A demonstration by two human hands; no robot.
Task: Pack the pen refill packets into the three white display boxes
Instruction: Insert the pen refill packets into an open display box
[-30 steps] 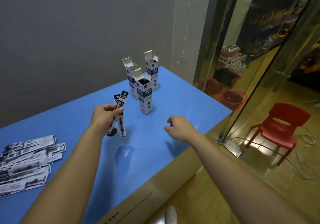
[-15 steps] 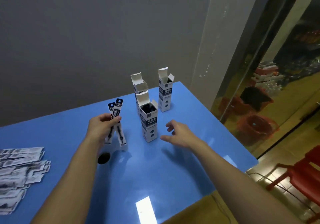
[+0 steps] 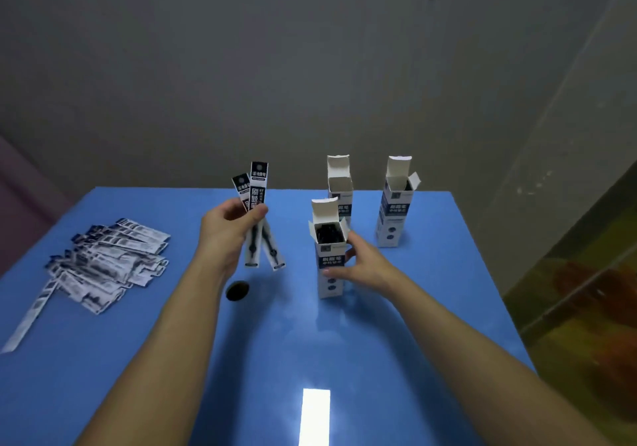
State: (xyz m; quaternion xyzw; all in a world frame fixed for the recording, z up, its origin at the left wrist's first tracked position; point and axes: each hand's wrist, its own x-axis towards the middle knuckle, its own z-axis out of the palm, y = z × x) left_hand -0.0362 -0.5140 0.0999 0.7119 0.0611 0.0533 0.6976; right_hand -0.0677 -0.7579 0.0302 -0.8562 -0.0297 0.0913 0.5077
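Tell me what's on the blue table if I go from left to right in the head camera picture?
Pile of packets → left hand holding two packets → nearest open box, touched by the right hand → open box on the far right.

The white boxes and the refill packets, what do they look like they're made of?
White display boxes: likely thin matte cardboard, with creased, folded top flaps. Refill packets in the left hand: apparently glossy plastic film, partly see-through, with refills showing inside.
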